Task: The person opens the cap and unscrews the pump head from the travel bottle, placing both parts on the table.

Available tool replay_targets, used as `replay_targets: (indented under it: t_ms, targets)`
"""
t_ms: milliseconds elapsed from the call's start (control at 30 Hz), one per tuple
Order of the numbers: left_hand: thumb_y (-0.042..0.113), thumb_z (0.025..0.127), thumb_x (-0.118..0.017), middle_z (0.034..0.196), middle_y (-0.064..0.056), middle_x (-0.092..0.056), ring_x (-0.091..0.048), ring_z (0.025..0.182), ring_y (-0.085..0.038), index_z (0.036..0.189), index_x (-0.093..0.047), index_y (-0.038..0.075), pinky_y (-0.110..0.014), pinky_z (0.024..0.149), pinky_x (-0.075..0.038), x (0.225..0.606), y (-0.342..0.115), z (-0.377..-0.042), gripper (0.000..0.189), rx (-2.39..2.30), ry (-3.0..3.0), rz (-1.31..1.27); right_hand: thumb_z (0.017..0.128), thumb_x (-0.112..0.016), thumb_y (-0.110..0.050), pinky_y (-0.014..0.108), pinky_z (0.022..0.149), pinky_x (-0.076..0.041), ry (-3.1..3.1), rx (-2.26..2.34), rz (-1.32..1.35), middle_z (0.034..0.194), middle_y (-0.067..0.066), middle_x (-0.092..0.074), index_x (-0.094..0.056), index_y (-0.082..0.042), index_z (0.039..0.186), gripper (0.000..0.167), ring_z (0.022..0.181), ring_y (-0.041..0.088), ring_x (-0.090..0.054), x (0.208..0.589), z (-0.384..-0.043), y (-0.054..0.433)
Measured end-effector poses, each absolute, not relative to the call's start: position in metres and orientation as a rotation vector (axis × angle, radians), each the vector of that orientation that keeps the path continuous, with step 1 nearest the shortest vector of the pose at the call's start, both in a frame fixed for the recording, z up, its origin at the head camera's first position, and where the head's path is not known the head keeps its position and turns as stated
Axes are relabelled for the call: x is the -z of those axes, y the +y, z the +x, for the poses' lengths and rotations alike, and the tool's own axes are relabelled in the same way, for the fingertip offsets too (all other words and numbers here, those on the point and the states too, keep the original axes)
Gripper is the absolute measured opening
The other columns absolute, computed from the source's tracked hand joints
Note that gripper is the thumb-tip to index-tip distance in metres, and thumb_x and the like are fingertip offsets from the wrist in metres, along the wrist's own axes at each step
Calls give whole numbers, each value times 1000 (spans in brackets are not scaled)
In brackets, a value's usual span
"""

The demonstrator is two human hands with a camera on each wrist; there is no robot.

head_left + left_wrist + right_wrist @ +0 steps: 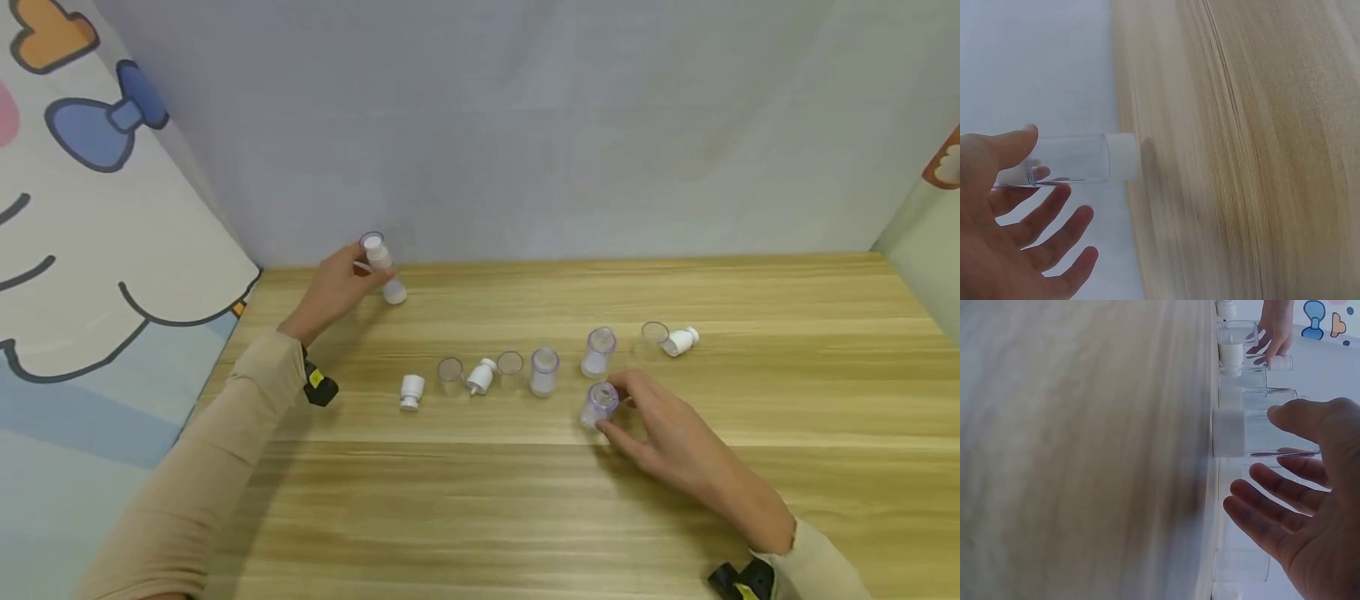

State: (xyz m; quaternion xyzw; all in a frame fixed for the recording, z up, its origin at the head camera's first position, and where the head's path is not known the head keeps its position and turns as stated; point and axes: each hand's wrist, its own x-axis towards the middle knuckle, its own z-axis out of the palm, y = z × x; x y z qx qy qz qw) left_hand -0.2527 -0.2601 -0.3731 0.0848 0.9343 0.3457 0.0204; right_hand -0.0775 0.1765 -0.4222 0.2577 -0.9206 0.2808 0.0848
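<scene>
At the back left of the table, my left hand (pixel 333 285) pinches a clear bottle (pixel 1072 156) with a white base between thumb and fingers. A white pump top (pixel 377 253) sits on that bottle under a clear cap; its base is close over the table in the head view. My right hand (pixel 678 437) pinches a second clear bottle (pixel 592 414) by its upper part, with thumb and index finger, the other fingers spread. This bottle stands upright, its white base (pixel 1229 433) on the table. No pump top is on it.
Two similar bottles (pixel 544 372) stand just beyond the right hand's bottle. White pump tops (pixel 412 392) lie on their sides, one far left, one mid-row, another pump top (pixel 681 341) at right. Clear caps (pixel 451 377) stand among them. A pale curtain (pixel 540 150) borders the table's back.
</scene>
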Motion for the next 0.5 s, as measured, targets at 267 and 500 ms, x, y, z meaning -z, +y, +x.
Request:
replay_targets:
  t_ms: [267, 500]
  targets:
    - [41, 105, -62, 134, -20, -62, -63, 117, -38, 145, -54, 7, -52, 91, -54, 370, -261, -243, 53, -1028, 2941, 307, 93, -80, -20, 46, 93, -60, -2784, -832, 743, 121, 7, -67, -58, -4, 133, 48, 107, 25, -69, 420, -75, 179]
    - [41, 105, -63, 135, -20, -65, -64, 118, -38, 144, -55, 6, -53, 91, -56, 361, -255, -225, 53, -1004, 2960, 378, 94, -79, -23, 51, 98, -58, -2774, -820, 736, 130, 10, -66, -57, -5, 137, 51, 115, 28, -66, 410, -70, 181]
